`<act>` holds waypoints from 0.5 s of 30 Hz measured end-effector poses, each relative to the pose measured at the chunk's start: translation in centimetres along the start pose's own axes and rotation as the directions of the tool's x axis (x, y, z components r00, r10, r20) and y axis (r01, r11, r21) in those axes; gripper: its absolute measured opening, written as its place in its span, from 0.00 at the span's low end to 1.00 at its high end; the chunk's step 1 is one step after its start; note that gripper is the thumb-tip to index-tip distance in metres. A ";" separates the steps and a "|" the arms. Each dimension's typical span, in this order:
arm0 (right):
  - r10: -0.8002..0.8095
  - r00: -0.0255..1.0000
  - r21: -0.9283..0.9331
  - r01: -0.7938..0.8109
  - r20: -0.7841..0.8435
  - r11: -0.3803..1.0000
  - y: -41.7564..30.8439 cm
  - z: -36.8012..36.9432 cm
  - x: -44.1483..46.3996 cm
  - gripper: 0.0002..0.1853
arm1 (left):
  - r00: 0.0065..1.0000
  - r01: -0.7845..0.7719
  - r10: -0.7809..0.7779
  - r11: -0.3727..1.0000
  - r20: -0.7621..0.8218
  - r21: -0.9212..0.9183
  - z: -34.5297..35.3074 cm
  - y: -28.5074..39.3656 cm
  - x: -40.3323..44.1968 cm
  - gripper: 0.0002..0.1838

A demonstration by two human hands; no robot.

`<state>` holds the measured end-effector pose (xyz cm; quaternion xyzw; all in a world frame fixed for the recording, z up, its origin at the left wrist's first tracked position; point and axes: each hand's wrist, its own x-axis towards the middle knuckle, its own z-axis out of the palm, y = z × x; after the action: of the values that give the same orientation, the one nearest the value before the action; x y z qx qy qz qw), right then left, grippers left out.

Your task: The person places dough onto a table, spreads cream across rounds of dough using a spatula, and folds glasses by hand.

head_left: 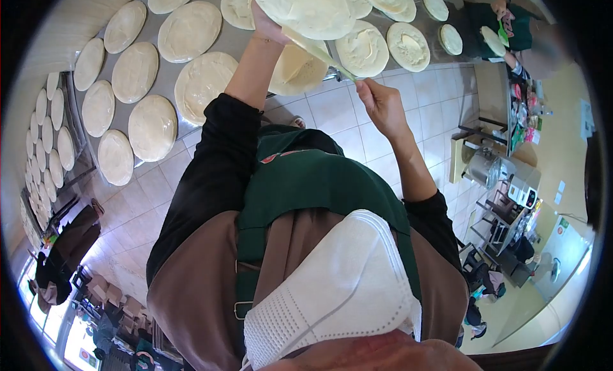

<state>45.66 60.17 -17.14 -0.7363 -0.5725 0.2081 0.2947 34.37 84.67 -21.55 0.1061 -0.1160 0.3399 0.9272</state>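
Observation:
A round, pale disc with a creamy top (306, 10) rests on my left hand (268, 25), which is under its left side and partly hidden by it. My right hand (383, 106) is closed around the end of a pale green spatula (319, 53), whose blade reaches up to the lower rim of the disc. Below the held disc, another disc (297, 71) lies at the table's edge. To its right are two more coated discs (362, 48), (408, 46).
Many discs (189, 32) cover the metal table (167, 71). Another person (511, 26) works at the upper right with a green spatula. A rack of discs (48, 135) stands at the left. Tiled floor (332, 109) shows below the table, and a metal mixer bowl (485, 168) is at the right.

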 end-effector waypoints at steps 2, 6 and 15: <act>0.003 1.000 0.019 -0.003 0.030 1.000 0.6 -0.1 -0.3 0.17 | 1.000 -0.011 0.011 1.000 -0.008 -0.003 -0.2 0.0 -0.3 0.33; 0.136 0.965 0.195 -0.093 -0.223 0.976 2.0 0.5 0.0 0.20 | 0.999 -0.039 0.039 0.999 -0.022 -0.005 0.0 -0.3 -1.1 0.33; 0.104 0.990 0.053 -0.099 -0.092 0.994 0.2 2.7 -2.6 0.18 | 0.995 -0.087 0.086 0.996 -0.047 -0.008 -0.9 -0.4 -1.0 0.33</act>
<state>43.41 58.16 -19.34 -0.7662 -0.5143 0.2016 0.3283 34.06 84.00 -22.74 0.0885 -0.1006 0.3815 0.9146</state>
